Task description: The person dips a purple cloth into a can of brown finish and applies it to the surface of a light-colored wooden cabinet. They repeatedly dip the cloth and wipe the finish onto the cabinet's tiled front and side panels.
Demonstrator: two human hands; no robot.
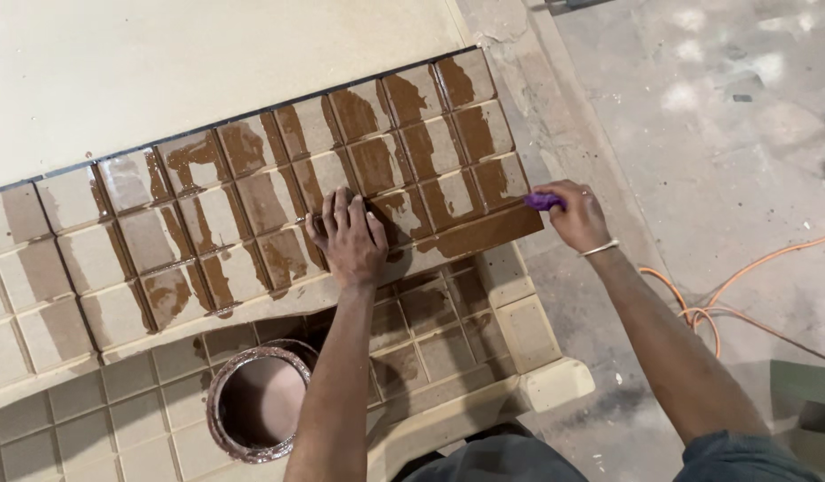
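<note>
My left hand (pixel 348 236) lies flat, fingers slightly apart, on the tiled edge (pixel 252 201) of a step, pressing on small square tiles smeared with wet brown grout. My right hand (pixel 573 214) is closed on a small purple tool (pixel 543 202), its tip touching the right end of the tile band. The tiles near the right end are more heavily coated in brown. Those at the far left are pale and mostly bare.
A round can (pixel 259 400) of brown paste stands on the lower tiled step (pixel 118 419), below my left forearm. A smooth beige slab (pixel 207 62) lies above the tiles. An orange cable (pixel 742 286) trails across the concrete floor (pixel 725 134) at right.
</note>
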